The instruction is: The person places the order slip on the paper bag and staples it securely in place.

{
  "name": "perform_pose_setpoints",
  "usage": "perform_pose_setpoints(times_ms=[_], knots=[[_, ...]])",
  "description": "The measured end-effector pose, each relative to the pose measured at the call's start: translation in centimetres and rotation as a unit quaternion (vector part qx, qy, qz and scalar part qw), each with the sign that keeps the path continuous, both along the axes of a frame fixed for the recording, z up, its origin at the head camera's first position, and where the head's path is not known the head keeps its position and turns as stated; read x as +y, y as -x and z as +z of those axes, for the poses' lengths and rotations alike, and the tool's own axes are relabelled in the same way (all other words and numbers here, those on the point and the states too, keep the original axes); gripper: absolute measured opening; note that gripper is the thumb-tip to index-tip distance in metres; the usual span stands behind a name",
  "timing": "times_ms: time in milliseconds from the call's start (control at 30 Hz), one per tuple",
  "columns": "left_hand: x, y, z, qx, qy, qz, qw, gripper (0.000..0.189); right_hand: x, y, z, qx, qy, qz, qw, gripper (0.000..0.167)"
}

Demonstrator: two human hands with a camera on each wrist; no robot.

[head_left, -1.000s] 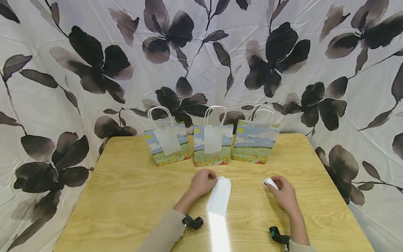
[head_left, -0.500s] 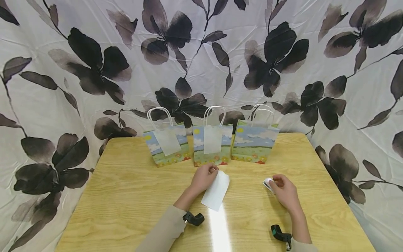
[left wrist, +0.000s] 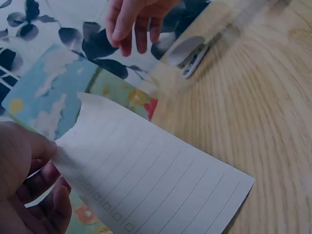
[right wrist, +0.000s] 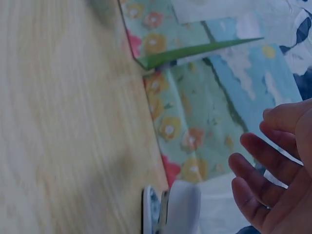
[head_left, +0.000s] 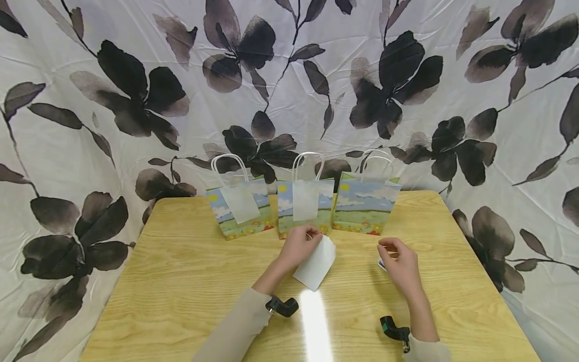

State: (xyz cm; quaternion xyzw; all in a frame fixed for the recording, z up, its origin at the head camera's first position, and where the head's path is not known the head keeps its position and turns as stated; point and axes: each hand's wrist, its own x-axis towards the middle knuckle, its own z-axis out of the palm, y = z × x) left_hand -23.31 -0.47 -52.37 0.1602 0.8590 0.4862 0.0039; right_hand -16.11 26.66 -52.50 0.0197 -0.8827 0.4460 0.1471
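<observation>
My left hand (head_left: 298, 247) pinches the upper left edge of a white paper sheet (head_left: 318, 264) between thumb and finger. In the left wrist view the paper (left wrist: 151, 161) shows ruled lines, small checkboxes and a torn end. It hangs tilted above the table. My right hand (head_left: 401, 260) is raised with loosely bent fingers and nothing in them. Below it a small white stapler (right wrist: 183, 209) rests on the table, mostly hidden by that hand in the head view.
Three landscape-printed paper bags with white handles stand at the table's back: left bag (head_left: 217, 208), middle bag (head_left: 324, 201), right bag (head_left: 366, 206). The left and middle ones each carry a white sheet on the front. A floral cloth (head_left: 289, 100) hangs behind the wooden table (head_left: 181, 281).
My left hand has lifted the sheet from the table and carried it forward toward the middle bag. My right hand has let go of the stapler and risen off it.
</observation>
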Motion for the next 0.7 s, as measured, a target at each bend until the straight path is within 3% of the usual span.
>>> perform_pose_setpoints(times_ms=[200, 400, 700], knots=[[1.1, 0.3, 2.4, 0.002, -0.015, -0.007, 0.9999, 0.012, -1.8, 0.8, 1.3, 0.002, 0.037, 0.029, 0.9989, 0.023], [1.7, 0.3, 4.2, 0.005, -0.011, -0.016, 0.9998, 0.012, -3.9, 1.7, 2.3, -0.003, 0.055, 0.056, 0.9969, 0.032], [2.5, 0.8, 6.3, 0.011, -0.031, -0.045, 0.9984, 0.012, -4.9, 2.7, 3.4, 0.039, 0.051, 0.034, 0.9974, 0.023]])
